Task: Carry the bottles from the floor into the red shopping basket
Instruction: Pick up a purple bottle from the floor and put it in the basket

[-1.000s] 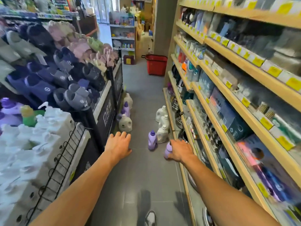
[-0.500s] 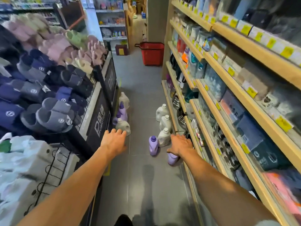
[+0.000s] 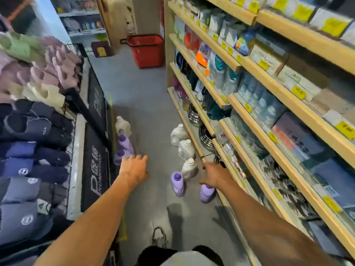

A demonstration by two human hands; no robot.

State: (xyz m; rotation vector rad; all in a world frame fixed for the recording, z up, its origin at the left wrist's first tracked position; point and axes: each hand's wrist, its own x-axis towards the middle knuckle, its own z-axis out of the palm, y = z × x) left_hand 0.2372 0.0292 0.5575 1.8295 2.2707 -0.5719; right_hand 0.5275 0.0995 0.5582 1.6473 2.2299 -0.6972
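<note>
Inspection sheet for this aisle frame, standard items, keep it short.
Surface: grey tiled floor, an aisle between two displays.
Job's things: red basket at the far end of the aisle; three white bottles and a standing purple bottle by the right shelving; left group of white and purple bottles by the left display.
Clutter: dark box left of the basket.
Hands: left hand open, empty; right hand grips the top of the carried purple bottle.
Cables: nothing seen.
Surroundings: stocked wooden shelves on the right, slipper rack on the left.
</note>
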